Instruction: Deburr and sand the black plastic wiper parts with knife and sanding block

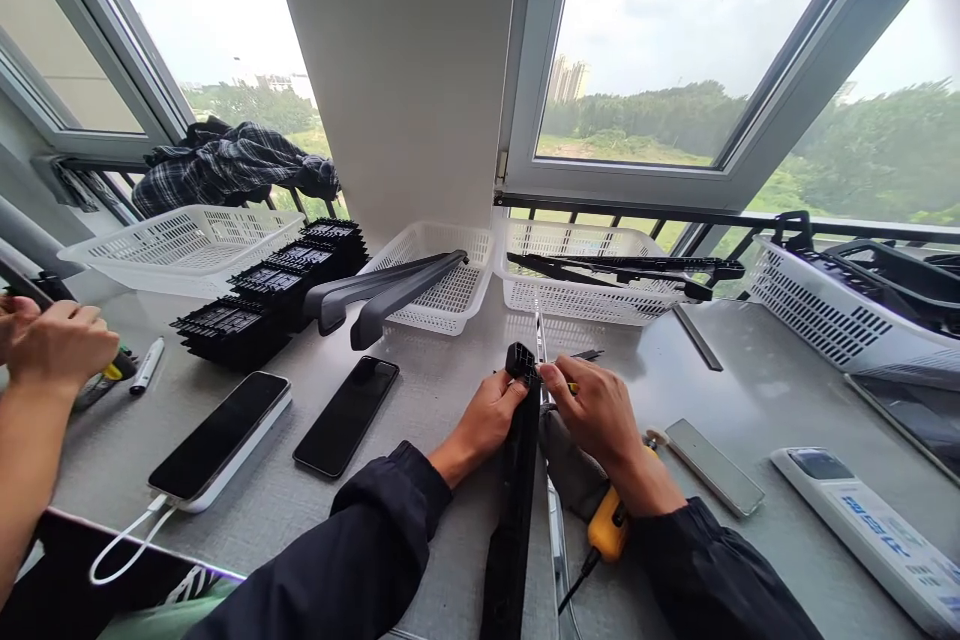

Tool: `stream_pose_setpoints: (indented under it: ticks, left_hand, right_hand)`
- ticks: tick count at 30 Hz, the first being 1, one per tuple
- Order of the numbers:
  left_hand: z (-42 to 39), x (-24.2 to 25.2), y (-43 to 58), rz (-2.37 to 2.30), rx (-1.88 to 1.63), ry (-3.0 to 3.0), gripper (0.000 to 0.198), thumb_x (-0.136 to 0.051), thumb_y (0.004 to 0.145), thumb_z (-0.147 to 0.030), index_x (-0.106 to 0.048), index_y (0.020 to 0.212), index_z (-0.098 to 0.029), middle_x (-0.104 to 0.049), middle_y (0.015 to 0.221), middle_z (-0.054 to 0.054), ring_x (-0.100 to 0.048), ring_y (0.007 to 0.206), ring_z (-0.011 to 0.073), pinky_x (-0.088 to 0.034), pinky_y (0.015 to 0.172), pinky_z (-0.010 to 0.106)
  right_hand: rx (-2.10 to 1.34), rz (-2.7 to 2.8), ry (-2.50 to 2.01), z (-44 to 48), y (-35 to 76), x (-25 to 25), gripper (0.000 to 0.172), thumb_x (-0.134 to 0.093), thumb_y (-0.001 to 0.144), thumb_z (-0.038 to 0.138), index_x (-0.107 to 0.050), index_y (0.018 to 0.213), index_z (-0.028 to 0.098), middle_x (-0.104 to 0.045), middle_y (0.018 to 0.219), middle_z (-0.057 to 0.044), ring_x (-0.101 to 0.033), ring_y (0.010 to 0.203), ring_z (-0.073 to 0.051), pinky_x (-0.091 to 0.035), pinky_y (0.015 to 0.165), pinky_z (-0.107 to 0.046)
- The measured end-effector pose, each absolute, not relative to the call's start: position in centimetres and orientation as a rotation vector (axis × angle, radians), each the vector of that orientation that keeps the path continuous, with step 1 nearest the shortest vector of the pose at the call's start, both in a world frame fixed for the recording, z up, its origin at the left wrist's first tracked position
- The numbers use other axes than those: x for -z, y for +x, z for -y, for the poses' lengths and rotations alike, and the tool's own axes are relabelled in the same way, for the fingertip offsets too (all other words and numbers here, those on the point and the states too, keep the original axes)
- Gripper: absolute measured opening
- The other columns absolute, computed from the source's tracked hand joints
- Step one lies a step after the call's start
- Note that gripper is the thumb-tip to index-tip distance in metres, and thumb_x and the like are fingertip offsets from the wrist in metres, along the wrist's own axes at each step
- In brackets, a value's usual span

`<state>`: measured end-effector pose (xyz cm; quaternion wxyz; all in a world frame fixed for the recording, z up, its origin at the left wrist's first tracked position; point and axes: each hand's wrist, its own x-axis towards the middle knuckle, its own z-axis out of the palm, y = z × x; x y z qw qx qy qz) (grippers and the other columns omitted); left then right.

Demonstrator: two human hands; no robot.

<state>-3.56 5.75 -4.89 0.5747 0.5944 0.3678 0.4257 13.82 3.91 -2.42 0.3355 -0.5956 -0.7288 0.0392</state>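
Note:
My left hand (484,420) is closed round the upper end of a long black plastic strip (512,520), which runs down toward the table's near edge. The strip's top end (519,360) has a ribbed, hollow shape. My right hand (596,410) is pinched close beside that end, fingers closed on a small tool with a yellow part (574,387); its tip is too small to make out. Just right of the strip lies a shiny metal rail (556,530). Under my right forearm are a grey cloth (574,470) and a yellow corded tool (609,525).
White baskets (442,315) line the back, some holding black parts (622,265). Two grey-black bars (405,305) jut from one beside stacked black grids (262,295). Phones (347,417) lie left, a power strip (870,530) right. Another person's hand (64,345) works at far left.

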Motion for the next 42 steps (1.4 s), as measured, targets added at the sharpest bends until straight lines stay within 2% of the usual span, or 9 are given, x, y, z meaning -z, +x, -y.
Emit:
stream_pose_setpoints:
  ticks: [8, 13, 20, 25, 30, 34, 39, 42]
  left_hand:
    - [-5.31, 4.13, -3.70, -0.844, -0.959, 1.407, 0.052, -0.057, 0.098, -0.056, -0.078, 0.114, -0.012, -0.076, 0.104, 0.009, -0.063, 0.101, 0.0265, -0.047, 0.092, 0.034]
    - [-5.22, 3.95, -3.65, -0.797, -0.956, 1.395, 0.051, -0.057, 0.098, -0.055, -0.078, 0.120, -0.014, -0.076, 0.110, 0.009, -0.064, 0.104, 0.0257, -0.046, 0.102, 0.035]
    - [-5.41, 4.49, -3.66, -0.868, -0.949, 1.358, 0.055, -0.061, 0.094, -0.065, -0.075, 0.102, -0.012, -0.069, 0.090, 0.005, -0.057, 0.085, 0.0206, -0.045, 0.080, 0.032]
    - [-5.36, 3.94, -3.72, -0.799, -0.978, 1.343, 0.052, -0.059, 0.096, -0.060, -0.077, 0.112, -0.014, -0.074, 0.105, 0.009, -0.061, 0.104, 0.0264, -0.045, 0.098, 0.037]
    - [-5.39, 3.98, -3.74, -0.802, -0.970, 1.379, 0.053, -0.059, 0.096, -0.059, -0.077, 0.114, -0.012, -0.074, 0.105, 0.009, -0.061, 0.104, 0.0268, -0.046, 0.095, 0.036]
    - [-5.41, 4.17, -3.70, -0.850, -0.967, 1.371, 0.052, -0.060, 0.095, -0.060, -0.076, 0.108, -0.011, -0.071, 0.094, 0.007, -0.059, 0.090, 0.0231, -0.046, 0.084, 0.033]
    - [-5.39, 3.92, -3.66, -0.812, -0.996, 1.375, 0.049, -0.060, 0.096, -0.058, -0.077, 0.107, -0.014, -0.073, 0.100, 0.008, -0.062, 0.099, 0.0252, -0.046, 0.094, 0.034]
    - [-5.37, 3.99, -3.67, -0.816, -0.969, 1.404, 0.049, -0.061, 0.096, -0.059, -0.077, 0.105, -0.014, -0.072, 0.093, 0.006, -0.061, 0.095, 0.0243, -0.046, 0.089, 0.033]
  right_hand:
    - [-0.053, 1.817, -1.694, -4.34, 14.25, 2.77, 0.075, -0.022, 0.106, 0.077, -0.058, 0.069, 0.022, -0.060, 0.062, -0.004, -0.053, 0.060, -0.018, -0.021, 0.061, -0.030]
    - [-0.031, 1.781, -1.751, -4.21, 14.10, 2.51, 0.078, -0.019, 0.106, 0.078, -0.058, 0.068, 0.022, -0.060, 0.061, -0.005, -0.052, 0.060, -0.019, -0.019, 0.060, -0.030]
    - [-0.059, 1.834, -1.697, -4.07, 14.19, 2.19, 0.074, -0.025, 0.105, 0.076, -0.054, 0.063, 0.023, -0.057, 0.057, -0.003, -0.051, 0.058, -0.018, -0.020, 0.060, -0.030]
    - [-0.008, 1.784, -1.737, -4.17, 14.47, 2.38, 0.075, -0.023, 0.107, 0.075, -0.056, 0.065, 0.023, -0.059, 0.059, -0.004, -0.050, 0.057, -0.018, -0.020, 0.060, -0.031]
    - [-0.038, 1.829, -1.750, -4.32, 14.34, 2.72, 0.078, -0.020, 0.107, 0.075, -0.065, 0.071, 0.022, -0.063, 0.061, -0.006, -0.053, 0.058, -0.019, -0.020, 0.060, -0.031]
    - [-0.080, 1.873, -1.718, -4.16, 14.33, 2.50, 0.073, -0.024, 0.109, 0.070, -0.060, 0.066, 0.023, -0.063, 0.061, -0.005, -0.052, 0.058, -0.019, -0.021, 0.060, -0.031]
    - [-0.081, 1.863, -1.678, -3.87, 14.22, 2.12, 0.063, -0.030, 0.109, 0.062, -0.049, 0.062, 0.023, -0.057, 0.057, -0.003, -0.048, 0.056, -0.017, -0.020, 0.060, -0.031]
    - [-0.046, 1.828, -1.673, -3.84, 14.07, 2.10, 0.060, -0.029, 0.110, 0.059, -0.052, 0.067, 0.023, -0.059, 0.062, -0.003, -0.049, 0.059, -0.017, -0.022, 0.061, -0.031]
